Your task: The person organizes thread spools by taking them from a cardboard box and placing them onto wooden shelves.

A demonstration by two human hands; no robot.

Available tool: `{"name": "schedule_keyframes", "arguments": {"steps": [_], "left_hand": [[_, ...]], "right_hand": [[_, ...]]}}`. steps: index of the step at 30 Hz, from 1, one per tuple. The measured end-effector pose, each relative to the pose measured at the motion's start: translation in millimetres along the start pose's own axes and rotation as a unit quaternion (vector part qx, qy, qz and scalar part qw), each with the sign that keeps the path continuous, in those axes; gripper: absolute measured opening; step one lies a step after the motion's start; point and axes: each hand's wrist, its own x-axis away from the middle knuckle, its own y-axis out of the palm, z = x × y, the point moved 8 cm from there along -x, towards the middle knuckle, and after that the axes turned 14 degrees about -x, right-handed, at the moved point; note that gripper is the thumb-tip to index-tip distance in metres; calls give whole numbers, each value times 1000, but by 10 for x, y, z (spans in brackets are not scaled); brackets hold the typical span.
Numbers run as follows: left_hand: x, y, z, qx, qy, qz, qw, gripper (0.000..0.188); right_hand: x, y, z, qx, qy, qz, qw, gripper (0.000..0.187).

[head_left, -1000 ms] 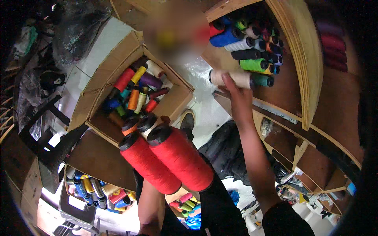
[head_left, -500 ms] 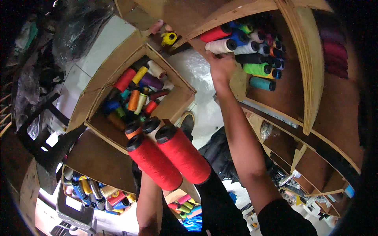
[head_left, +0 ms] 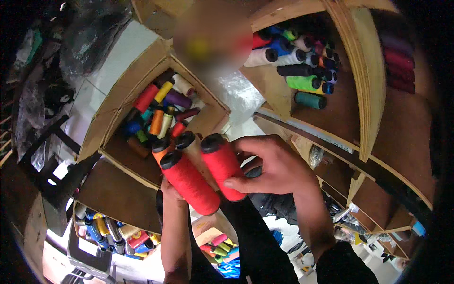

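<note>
Before me, my left hand [head_left: 171, 190] is closed around a bunch of thread spools, its fingers mostly hidden behind them. A red thread spool [head_left: 191, 185] with black ends lies at the front of the bunch. Behind it show an orange spool [head_left: 162, 150] and a beige spool [head_left: 193, 154]. My right hand [head_left: 276, 168] grips a second red thread spool [head_left: 222, 166] from the right, thumb across its lower part. That spool tilts beside the bunch; whether my left hand also touches it I cannot tell.
An open cardboard box [head_left: 215, 102] with mixed spools stands ahead left. On the right, a wooden shelf [head_left: 347, 120] bears rows of spools, white and green among them. Another box of spools [head_left: 118, 232] sits lower left. A blurred patch covers the top middle.
My right hand has come back from the white spool on the shelf and taken hold of the right-hand red spool, which now stands more upright and slightly apart from the other red one.
</note>
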Motion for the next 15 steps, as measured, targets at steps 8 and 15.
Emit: {"name": "schedule_keyframes", "arguments": {"steps": [8, 15], "left_hand": [[-100, 295, -122, -157, 16, -39, 987, 79], [-112, 252, -228, -136, -19, 8, 990, 94]], "right_hand": [[127, -1513, 718, -302, -130, 446, 833, 31], [-467, -1995, 938, -46, -243, 527, 813, 38]]}}
